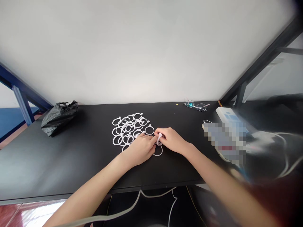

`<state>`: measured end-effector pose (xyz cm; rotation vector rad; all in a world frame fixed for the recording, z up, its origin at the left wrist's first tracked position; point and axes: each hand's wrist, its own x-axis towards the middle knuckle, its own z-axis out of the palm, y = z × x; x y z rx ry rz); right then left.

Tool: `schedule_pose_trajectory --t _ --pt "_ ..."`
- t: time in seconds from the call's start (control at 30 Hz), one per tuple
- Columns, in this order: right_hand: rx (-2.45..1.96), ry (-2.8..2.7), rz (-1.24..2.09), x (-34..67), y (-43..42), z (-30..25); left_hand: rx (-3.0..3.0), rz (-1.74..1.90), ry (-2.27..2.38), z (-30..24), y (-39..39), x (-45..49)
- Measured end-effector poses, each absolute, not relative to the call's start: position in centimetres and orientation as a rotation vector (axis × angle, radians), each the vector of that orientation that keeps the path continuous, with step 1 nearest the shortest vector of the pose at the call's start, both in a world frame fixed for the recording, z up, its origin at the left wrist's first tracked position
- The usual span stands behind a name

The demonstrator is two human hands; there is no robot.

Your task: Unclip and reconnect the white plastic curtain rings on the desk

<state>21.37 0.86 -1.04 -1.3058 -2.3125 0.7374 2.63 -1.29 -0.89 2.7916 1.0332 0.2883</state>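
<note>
White curtain rings, each with a small knob, lie overlapping in a loose cluster on the black table. My right hand pinches one white curtain ring between thumb and fingers, tilted up off the table. Close against it, the bent fingers of my left hand are closed together, and their tips are partly hidden, so what they grip cannot be made out. Another curtain ring shows below the fingertips of both hands. Part of the cluster is covered by my left hand.
A crumpled black plastic bag sits at the left. Round eyeglasses lie near the wall. On the right are a blurred-out phone, a white box and pale cables. More cable hangs below the table's front edge.
</note>
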Motion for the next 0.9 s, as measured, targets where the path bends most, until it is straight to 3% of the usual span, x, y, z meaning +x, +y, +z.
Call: schedule_pose_trajectory --t 0.9 --pt "-1.305 -2.317 0.731 21.37 0.85 -1.02 2.805 0.302 1.032 -1.20 -1.29 2.52"
